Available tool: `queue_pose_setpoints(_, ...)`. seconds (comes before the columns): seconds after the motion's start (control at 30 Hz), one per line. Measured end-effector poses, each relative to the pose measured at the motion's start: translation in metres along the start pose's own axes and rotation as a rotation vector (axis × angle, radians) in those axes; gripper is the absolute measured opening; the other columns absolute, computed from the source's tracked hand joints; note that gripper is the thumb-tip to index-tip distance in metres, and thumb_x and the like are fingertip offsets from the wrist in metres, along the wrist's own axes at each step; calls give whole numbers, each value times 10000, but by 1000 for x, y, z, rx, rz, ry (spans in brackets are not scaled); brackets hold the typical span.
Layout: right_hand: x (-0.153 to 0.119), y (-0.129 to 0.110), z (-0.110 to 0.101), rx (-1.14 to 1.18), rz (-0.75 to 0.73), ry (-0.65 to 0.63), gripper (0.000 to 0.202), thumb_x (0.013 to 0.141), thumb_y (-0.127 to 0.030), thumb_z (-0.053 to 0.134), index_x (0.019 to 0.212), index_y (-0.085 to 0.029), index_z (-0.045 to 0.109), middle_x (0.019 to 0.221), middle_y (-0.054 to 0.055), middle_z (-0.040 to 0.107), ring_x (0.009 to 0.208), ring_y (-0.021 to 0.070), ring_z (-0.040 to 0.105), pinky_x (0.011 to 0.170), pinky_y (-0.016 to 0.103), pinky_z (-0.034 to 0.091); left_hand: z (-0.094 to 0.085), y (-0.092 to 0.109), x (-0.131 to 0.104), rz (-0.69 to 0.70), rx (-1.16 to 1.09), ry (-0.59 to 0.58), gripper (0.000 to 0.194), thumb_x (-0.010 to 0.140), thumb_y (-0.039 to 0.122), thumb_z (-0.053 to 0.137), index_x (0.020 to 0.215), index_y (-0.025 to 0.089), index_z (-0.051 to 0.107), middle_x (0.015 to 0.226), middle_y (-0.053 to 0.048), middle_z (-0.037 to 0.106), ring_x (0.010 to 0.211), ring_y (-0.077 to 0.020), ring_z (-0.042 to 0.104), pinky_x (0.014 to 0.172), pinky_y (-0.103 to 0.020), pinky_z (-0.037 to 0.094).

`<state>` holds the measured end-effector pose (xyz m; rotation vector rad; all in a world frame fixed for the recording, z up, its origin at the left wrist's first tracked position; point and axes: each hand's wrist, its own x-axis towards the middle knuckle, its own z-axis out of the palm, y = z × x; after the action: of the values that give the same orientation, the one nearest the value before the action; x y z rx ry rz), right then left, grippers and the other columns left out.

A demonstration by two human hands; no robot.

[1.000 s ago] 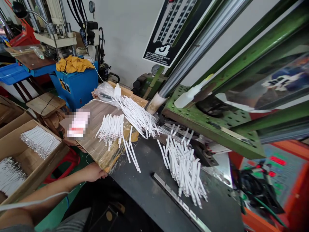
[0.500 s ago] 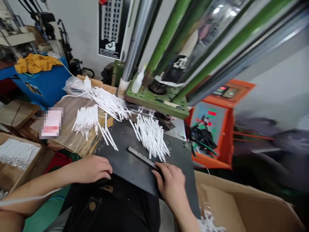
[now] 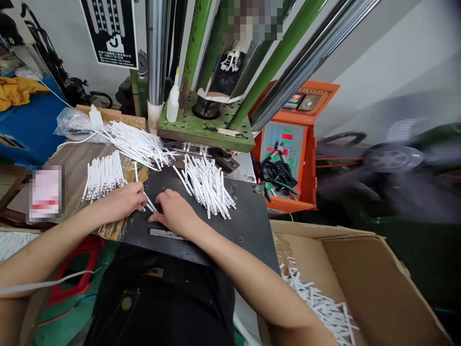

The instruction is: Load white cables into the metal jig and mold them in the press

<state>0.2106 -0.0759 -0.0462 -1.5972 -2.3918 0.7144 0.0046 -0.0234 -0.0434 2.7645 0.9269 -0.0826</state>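
Observation:
My left hand (image 3: 124, 201) is at the left edge of the dark metal plate (image 3: 248, 240), fingers curled down on a few loose thin white strips (image 3: 150, 203). Facing it, my right hand (image 3: 176, 212) has its thumb and forefinger apart around the free ends of those strips. Under my right palm and wrist lies a narrow slotted metal bar (image 3: 163, 233), its right part covered. Just beyond my right hand is a loose pile of white strips (image 3: 209, 185). A neater bundle of strips (image 3: 104, 175) lies left of my left hand.
Behind the plate stands a green press (image 3: 205, 132) with a white squeeze bottle (image 3: 173, 105) on it. More strips (image 3: 139, 144) lie at the back left. An orange control box (image 3: 306, 158) is at right, above a cardboard box (image 3: 345, 269) holding strips. A fan (image 3: 392, 158) stands beyond.
My right hand has let go of the slotted bar's end and moved left to the loose strips. My left hand has moved forward from the plate's front edge onto them. The view has shifted right.

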Motion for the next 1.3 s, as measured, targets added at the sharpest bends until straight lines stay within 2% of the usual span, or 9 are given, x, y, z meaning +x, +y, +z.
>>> queue_pose_setpoints(0.13,28,-20,-3,-112,27,-176,171,856,-164,601,1015,-101,615,1016,163,637,934,284,637,753,345,494,3,3,-2,-8,73,-71,246,955,227,375,910,182,613,957,-36,541,729,-144,510,638,-242,367)
queue_pose_setpoints(0.3,-29,11,-25,-281,115,-156,267,761,40,506,952,-109,621,913,158,662,811,265,657,634,311,463,10,11,-22,74,99,-12,276,964,157,331,988,170,606,1118,-72,590,790,-164,552,759,-287,413)
queue_pose_setpoints(0.43,-96,49,-35,-7,148,63,130,823,-84,534,810,-180,621,758,51,660,652,184,617,578,274,450,10,29,-31,125,-184,175,268,988,202,343,1034,176,607,1086,-72,602,931,-154,576,853,-274,452)
queue_pose_setpoints(0.53,-123,59,-19,401,148,343,91,868,-241,559,862,-201,640,776,32,696,679,172,648,618,273,504,4,55,-25,147,-410,306,217,967,267,451,1022,182,643,1047,-80,605,956,-150,596,857,-253,497)
queue_pose_setpoints(0.7,-119,51,20,627,127,539,98,865,-240,579,857,-208,671,891,63,740,838,201,697,792,338,546,1,94,3,-78,-728,519,304,923,277,520,1202,200,612,1294,-109,510,872,-125,651,810,-273,573)
queue_pose_setpoints(0.83,-115,48,27,526,54,587,130,886,-199,538,883,-215,667,880,61,729,829,190,686,777,335,555,16,102,16,-143,-971,420,179,849,294,624,931,163,716,1072,-70,645,867,-152,675,772,-256,572)
queue_pose_setpoints(1.03,-117,38,23,188,-183,569,251,906,-89,434,958,-188,659,852,92,704,817,217,616,737,360,550,40,104,11,-50,-716,368,133,883,205,553,808,185,661,860,-2,708,901,-142,671,842,-228,489)
queue_pose_setpoints(1.17,-120,43,22,185,-211,540,288,922,-71,406,1002,-182,659,900,94,707,849,204,631,745,337,557,35,108,12,-13,-504,263,118,925,236,478,872,195,575,841,20,671,763,-113,638,703,-206,451)
queue_pose_setpoints(1.3,-126,58,22,303,-114,649,232,923,-110,470,971,-217,670,963,75,704,926,191,659,811,347,561,24,112,15,82,-266,215,158,929,150,378,879,198,520,752,31,624,651,-121,596,616,-227,391)
